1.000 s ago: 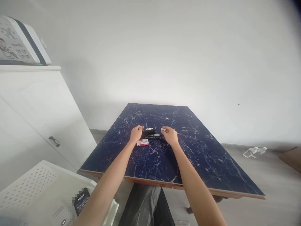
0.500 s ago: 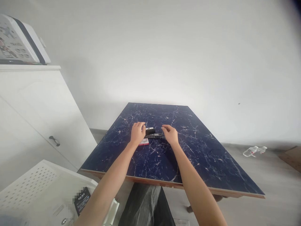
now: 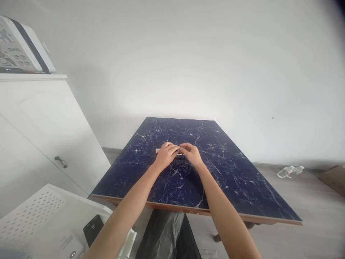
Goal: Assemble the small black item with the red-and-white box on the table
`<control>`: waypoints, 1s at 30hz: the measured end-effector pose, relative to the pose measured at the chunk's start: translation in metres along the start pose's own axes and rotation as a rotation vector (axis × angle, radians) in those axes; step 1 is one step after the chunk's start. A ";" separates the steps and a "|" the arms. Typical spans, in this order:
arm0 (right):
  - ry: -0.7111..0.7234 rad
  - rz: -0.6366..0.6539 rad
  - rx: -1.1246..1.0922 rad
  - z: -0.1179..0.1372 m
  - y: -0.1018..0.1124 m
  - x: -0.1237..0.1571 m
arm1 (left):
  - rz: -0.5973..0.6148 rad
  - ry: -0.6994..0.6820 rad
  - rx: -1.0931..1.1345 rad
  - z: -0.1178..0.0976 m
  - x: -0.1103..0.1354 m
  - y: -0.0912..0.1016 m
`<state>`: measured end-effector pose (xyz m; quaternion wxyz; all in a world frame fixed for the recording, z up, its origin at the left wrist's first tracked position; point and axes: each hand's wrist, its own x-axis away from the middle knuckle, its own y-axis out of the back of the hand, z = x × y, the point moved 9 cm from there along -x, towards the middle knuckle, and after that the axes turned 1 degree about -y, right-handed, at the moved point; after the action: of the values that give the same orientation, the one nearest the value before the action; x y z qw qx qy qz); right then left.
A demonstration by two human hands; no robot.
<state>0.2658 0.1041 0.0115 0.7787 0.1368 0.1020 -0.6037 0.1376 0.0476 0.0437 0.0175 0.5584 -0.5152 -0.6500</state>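
Stapler [image 3: 181,156] is lying partly beneath left hand [image 3: 165,155] and right hand [image 3: 192,154], grips indeterminable; at left, red-white box [image 3: 157,151] is protruding, print illegible.

We face a plain pale-grey far wall [image 3: 188,68], a white, dark-handled cabinet [image 3: 37,126] at left, smooth grey flooring [image 3: 318,212] at right.

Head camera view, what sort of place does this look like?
Probably a room in a home, though a small office is possible: there's a white cabinet, a blue marble-patterned table near a plain wall, and clear bottles on the floor.
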 end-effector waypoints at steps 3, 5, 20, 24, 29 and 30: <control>0.010 0.013 -0.018 0.002 -0.001 0.000 | -0.023 0.030 0.060 0.005 0.001 0.002; 0.012 0.018 -0.019 0.003 -0.001 0.001 | -0.030 0.058 0.104 0.007 0.002 0.003; 0.078 0.061 0.264 0.018 0.000 0.006 | -0.147 0.141 0.194 0.007 0.003 0.016; 0.106 0.006 0.467 0.019 0.009 0.004 | -0.127 0.172 0.160 0.010 0.002 0.016; 0.089 0.049 0.670 0.007 0.020 0.001 | -0.097 0.179 0.098 0.013 0.003 0.013; 0.079 0.077 0.683 0.003 0.020 0.001 | -0.092 0.173 0.096 0.014 0.003 0.012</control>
<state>0.2855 0.1071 0.0163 0.7057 0.4163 -0.0811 -0.5675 0.1196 0.0489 0.0479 0.0054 0.6356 -0.5163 -0.5740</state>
